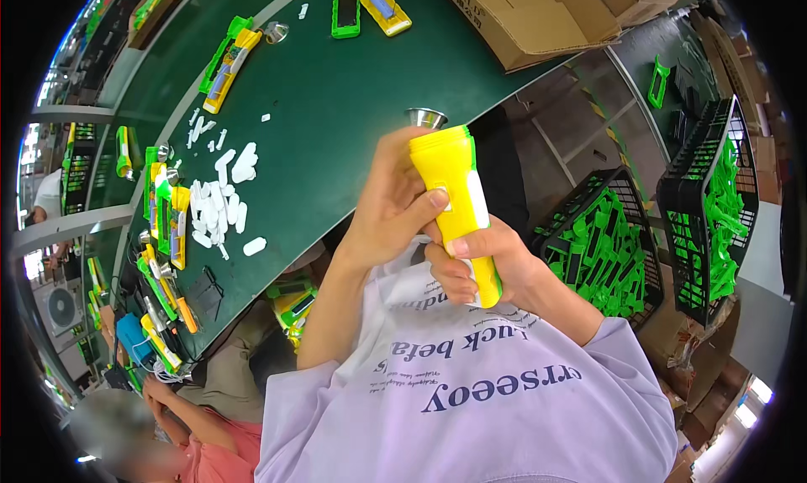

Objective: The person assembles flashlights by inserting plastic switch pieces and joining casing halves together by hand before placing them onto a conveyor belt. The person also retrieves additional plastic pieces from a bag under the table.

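Observation:
A yellow flashlight (450,174) with a green back half is held up in front of my chest, its wide head pointing up and away from me. My left hand (391,201) is closed round it just below the head, the thumb pressed beside a small switch on the front. Lower down, my right hand (479,260) wraps the handle, its thumb across the front. A shiny metal reflector cup (427,117) shows just behind the head, over the table edge; whether it touches my left fingers cannot be made out.
White plastic pieces (217,207) lie loose on the green table (336,88). Opened flashlights (229,67) rest along its left and far sides. A cardboard box (538,21) stands far right. Black crates (685,231) of green parts are to my right. A co-worker in a pink top (220,453) sits lower left.

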`<move>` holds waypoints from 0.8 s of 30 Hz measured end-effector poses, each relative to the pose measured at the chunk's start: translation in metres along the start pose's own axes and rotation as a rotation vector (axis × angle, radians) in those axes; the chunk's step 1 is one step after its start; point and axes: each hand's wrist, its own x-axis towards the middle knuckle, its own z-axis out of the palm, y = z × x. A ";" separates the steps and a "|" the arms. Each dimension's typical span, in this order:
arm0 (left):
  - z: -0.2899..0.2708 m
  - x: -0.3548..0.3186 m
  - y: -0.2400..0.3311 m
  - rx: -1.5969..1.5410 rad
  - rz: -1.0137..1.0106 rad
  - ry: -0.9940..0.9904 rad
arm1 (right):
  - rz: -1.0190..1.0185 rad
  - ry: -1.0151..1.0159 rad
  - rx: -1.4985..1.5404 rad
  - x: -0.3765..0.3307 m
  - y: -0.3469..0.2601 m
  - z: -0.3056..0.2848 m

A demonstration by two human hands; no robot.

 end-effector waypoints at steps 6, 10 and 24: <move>-0.050 -0.008 0.053 0.920 0.493 0.209 | 0.034 0.657 -1.604 0.004 -0.046 0.049; -0.039 -0.017 0.092 1.303 0.289 -0.294 | 0.188 0.347 -2.409 0.028 -0.067 0.086; -0.376 0.098 0.137 0.710 -0.024 1.049 | -1.045 0.862 -2.568 0.094 -0.091 -0.067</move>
